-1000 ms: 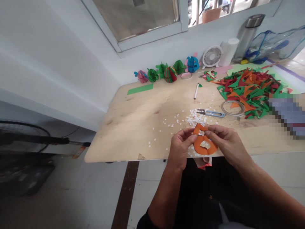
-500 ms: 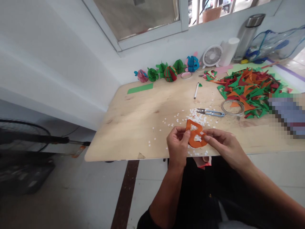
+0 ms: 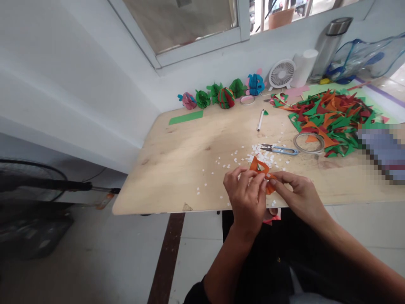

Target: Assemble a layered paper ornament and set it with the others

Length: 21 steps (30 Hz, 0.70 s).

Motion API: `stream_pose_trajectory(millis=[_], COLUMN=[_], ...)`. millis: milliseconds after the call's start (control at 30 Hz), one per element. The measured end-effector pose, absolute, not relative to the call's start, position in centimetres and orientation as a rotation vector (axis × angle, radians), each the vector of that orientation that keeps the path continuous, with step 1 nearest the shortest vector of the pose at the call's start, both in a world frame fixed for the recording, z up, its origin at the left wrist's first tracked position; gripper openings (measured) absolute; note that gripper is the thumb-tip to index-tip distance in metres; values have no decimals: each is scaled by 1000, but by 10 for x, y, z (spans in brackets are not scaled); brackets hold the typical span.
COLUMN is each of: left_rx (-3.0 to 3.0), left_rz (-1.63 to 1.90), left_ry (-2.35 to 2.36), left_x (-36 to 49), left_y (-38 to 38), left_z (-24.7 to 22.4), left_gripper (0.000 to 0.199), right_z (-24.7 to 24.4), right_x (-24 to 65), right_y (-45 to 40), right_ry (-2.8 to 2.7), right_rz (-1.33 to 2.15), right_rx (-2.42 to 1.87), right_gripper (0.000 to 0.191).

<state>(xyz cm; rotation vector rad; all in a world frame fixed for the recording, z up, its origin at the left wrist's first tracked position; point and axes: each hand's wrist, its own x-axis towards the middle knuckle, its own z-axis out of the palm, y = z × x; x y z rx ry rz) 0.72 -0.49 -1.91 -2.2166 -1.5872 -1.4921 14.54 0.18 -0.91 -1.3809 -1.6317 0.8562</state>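
An orange paper letter B [image 3: 261, 164] is held just above the near edge of the table, with its lower part mostly covered by fingers. My left hand [image 3: 248, 198] reaches over the letter from the left, its bent fingertips at the middle of the B. From the other side, my right hand [image 3: 295, 192] pinches the letter's right edge between thumb and fingers. Small white paper squares [image 3: 264, 156] lie scattered beneath and behind it. Blue thread snips [image 3: 280, 149] rest on the table beyond the hands, beside a roll of clear tape [image 3: 308, 142].
A heap of green, orange and red paper scraps [image 3: 335, 116] covers the right side, near a pixelated phone-like object [image 3: 384, 152]. Along the wall stand honeycomb paper ornaments [image 3: 226, 98], a small white fan [image 3: 282, 74] and a steel-lidded bottle [image 3: 330, 48]. A white pen [image 3: 260, 120] lies mid-table.
My left hand has moved right and turned over the letter, its fingers now covering the middle. The letter has tilted, while my right hand keeps its pinch.
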Motion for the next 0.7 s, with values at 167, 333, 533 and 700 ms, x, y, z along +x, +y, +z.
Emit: stream_pose_trajectory(millis=[167, 333, 533, 700], left_rx=[-2289, -2343, -2436, -2247], left_rz=[-1437, -1432, -1504, -1720], left_ry=[-1615, -1621, -1775, -1975], left_x=[9, 5, 4, -2], left_y=[-2, -1, 0, 1], left_z=[-17, -13, -11, -11], left_gripper=[9, 9, 11, 11], right_z=[-9, -11, -9, -8], right_x=[147, 150, 150, 151], right_y=[1, 1, 1, 1], right_ry=[-1737, -1827, -1801, -1718], right_rz=[757, 680, 782, 888], right_rx=[-1332, -1313, -1334, -1384], right_gripper=[16, 17, 18, 20])
